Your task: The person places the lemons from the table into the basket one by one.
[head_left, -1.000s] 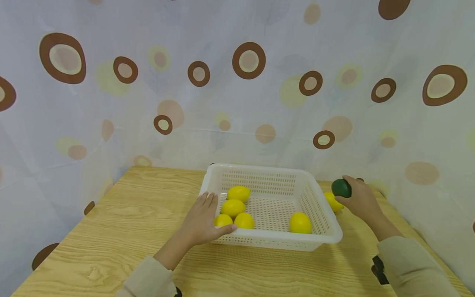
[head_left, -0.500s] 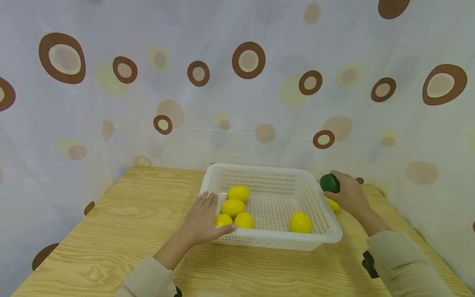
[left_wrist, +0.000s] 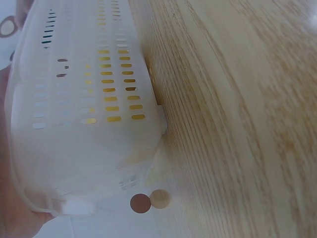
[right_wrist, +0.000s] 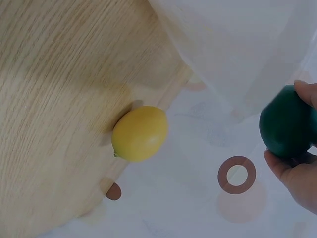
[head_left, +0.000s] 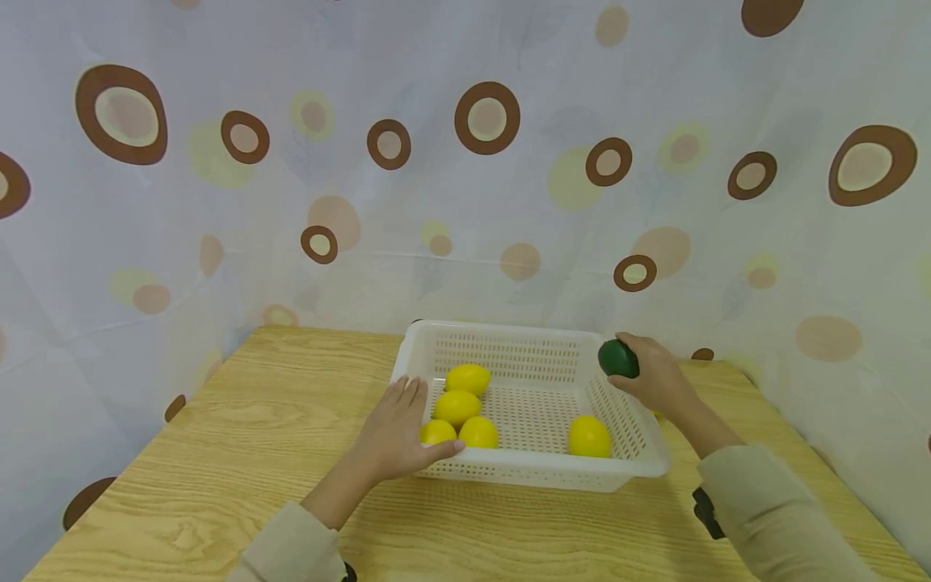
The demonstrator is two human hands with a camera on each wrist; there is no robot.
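My right hand [head_left: 658,384] grips a dark green avocado [head_left: 619,359] between thumb and fingers, raised over the right rim of a white plastic basket [head_left: 538,459]. In the right wrist view the avocado [right_wrist: 286,123] looks smooth and egg-shaped, its far end hidden by the fingers. My left hand [head_left: 396,432] rests on the basket's near left corner, fingers straight along the left rim and thumb over the front rim. Several yellow lemons [head_left: 457,408] lie grouped at the basket's left side. A single lemon [head_left: 590,436] sits near its front right corner.
Outside the basket, to its right, another lemon [right_wrist: 140,133] lies on the wooden table [head_left: 240,453]; the right hand and basket mostly hide it in the head view. A patterned white curtain [head_left: 436,202] hangs behind and along both sides of the table.
My right hand has carried the avocado leftward, from beyond the basket's right side to over its right rim. The left hand, basket and lemons have stayed in place.
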